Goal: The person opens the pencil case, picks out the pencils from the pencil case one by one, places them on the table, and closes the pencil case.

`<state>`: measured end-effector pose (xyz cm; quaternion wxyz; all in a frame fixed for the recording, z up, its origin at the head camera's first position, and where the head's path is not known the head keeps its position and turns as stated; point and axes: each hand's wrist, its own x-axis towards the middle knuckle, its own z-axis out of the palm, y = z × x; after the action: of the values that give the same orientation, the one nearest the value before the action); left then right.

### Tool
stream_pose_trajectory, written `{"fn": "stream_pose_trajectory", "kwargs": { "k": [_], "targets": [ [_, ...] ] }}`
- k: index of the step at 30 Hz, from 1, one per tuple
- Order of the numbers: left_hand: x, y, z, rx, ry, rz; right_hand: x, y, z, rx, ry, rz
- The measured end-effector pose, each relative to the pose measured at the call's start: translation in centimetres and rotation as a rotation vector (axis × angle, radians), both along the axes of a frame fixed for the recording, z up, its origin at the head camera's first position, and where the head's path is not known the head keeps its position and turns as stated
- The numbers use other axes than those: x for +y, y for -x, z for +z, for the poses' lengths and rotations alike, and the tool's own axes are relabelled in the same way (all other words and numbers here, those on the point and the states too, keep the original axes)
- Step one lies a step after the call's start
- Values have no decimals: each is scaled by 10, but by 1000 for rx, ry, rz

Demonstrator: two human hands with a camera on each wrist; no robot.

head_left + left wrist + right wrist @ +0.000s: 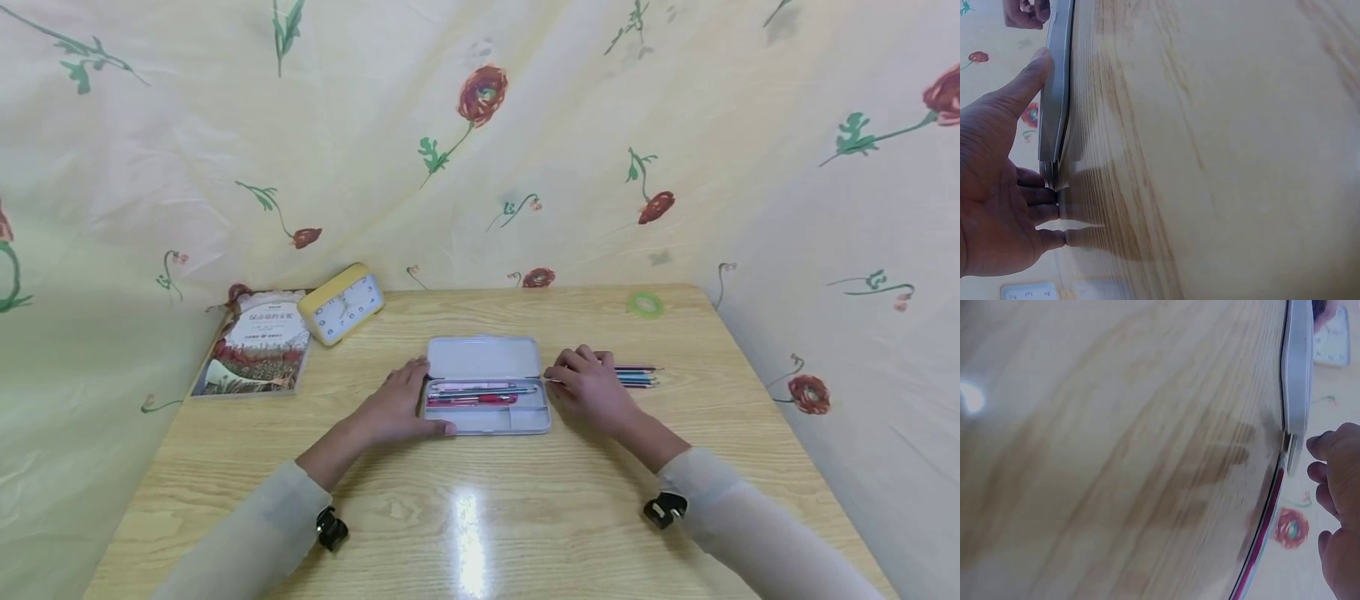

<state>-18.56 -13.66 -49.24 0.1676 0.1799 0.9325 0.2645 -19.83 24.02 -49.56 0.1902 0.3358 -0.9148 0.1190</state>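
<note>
1. Between the left grip (390, 412) and the right grip (594, 393) lies the pencil case (472, 419), its lid (483, 358) thrown back on the far side, writing tools (480, 390) in the rear compartment
2. At the left grip, too hard a push of the thumb on the near edge could make the case skid or tilt; this grip is spread wide, thumb at the near edge, fingers fairly straight by the far left corner
3. Just right of the case, the right grip has bent fingers, knuckles up; I cannot tell whether it pinches anything
4. Beside and partly beneath the right grip, the loose pencils (636, 377) could roll apart over the table (570, 517) if knocked
5. Behind both grips, the forearms slant inward
</note>
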Motion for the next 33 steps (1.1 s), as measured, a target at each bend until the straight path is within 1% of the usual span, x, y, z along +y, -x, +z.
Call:
{"fn": "stream_pose_trajectory", "kwargs": {
  "k": [5,10,14,18,29,33],
  "targets": [
    [-1,1,-2,5,11,0,-16,1,-1,-34,-2,29],
    [0,1,0,3,5,4,-28,1,-1,-76,-40,56],
    [0,1,1,1,1,5,-33,2,-2,-84,-68,68],
    [0,0,1,2,-2,8,-37,2,-3,-93,-89,63],
    [0,0,2,4,-4,6,-40,3,-1,-123,-104,66],
    [0,0,2,7,-10,2,-41,3,0,-127,-81,66]
  ]
}}
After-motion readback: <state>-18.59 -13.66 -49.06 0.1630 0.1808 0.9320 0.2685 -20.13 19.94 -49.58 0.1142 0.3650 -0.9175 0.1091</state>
